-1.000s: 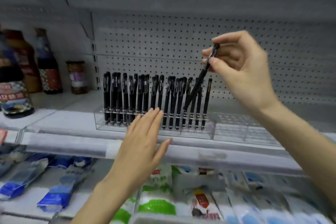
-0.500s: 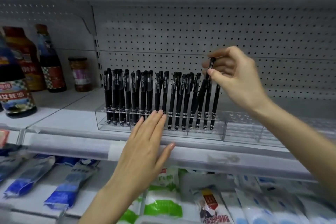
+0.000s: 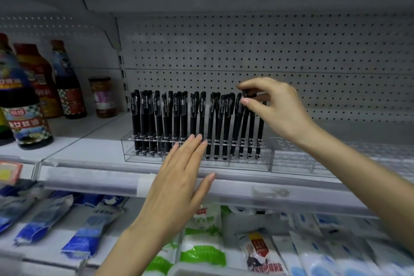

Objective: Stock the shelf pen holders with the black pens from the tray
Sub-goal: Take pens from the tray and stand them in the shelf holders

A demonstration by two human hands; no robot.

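Observation:
A clear acrylic pen holder (image 3: 145, 159) stands on the middle shelf with several black pens (image 3: 179, 119) upright in its slots. My right hand (image 3: 275, 110) pinches the cap of one black pen (image 3: 245, 123) near the holder's right end, its lower part down among the others. My left hand (image 3: 179, 177) lies flat with straight fingers against the holder's front. A second clear holder (image 3: 298, 159) sits to the right with no pens showing in it. The tray is not in view.
Sauce bottles (image 3: 29, 105) and a jar (image 3: 102, 96) stand at the left of the shelf. A pegboard back wall (image 3: 268, 51) rises behind. The shelf's front rail (image 3: 100, 177) runs below the holder. Bagged goods (image 3: 89, 237) fill the lower shelf.
My right hand has come down with the pen, from tilted above the row to standing upright in the holder. My left hand stays flat at the holder's front.

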